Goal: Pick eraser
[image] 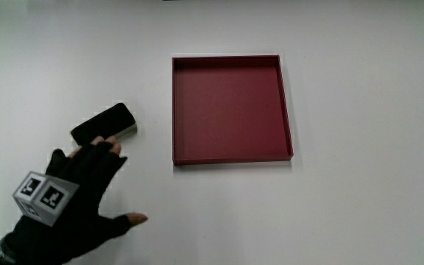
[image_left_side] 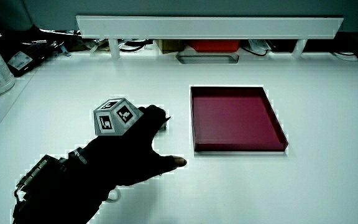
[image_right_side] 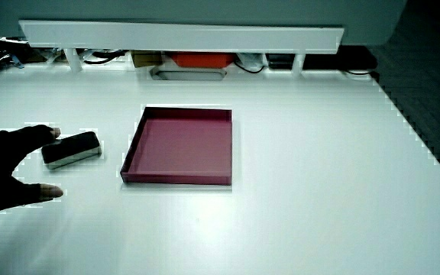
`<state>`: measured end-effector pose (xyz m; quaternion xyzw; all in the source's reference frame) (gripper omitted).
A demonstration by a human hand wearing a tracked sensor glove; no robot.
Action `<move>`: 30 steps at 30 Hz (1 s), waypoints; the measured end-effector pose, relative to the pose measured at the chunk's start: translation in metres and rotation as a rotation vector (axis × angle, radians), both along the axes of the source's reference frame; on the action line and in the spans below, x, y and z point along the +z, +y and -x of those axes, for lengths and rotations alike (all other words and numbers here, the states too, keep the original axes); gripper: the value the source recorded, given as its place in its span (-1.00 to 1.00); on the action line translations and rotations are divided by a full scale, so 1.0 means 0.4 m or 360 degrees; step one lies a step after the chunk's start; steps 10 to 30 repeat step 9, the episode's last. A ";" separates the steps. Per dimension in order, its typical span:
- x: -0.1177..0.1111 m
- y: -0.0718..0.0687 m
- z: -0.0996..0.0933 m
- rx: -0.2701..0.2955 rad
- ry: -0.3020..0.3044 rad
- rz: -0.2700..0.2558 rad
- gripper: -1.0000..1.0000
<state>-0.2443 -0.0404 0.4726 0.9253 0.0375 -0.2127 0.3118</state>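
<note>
Gloved hand (image: 72, 199), patterned cube (image: 45, 196) on back, nearest us; fingers spread, thumb splayed, holding nothing, fingertips touching near edge of black block eraser (image: 104, 125) at its 12 o'clock. We judge spread suits straddling eraser. Shallow dark-red square tray (image: 285, 103) at eraser's 3 o'clock, apart.

A plain white table (image_left_side: 328, 186) runs up to a low white partition (image_left_side: 210, 26), with clutter beneath it
</note>
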 end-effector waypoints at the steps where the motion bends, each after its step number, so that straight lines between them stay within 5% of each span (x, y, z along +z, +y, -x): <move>1: -0.008 -0.002 -0.014 -0.0057 -0.0052 -0.0003 1.00; 9: -0.055 -0.028 -0.113 0.0041 0.0098 -0.0031 1.00; 30: -0.055 -0.028 -0.113 0.0041 0.0098 -0.0031 1.00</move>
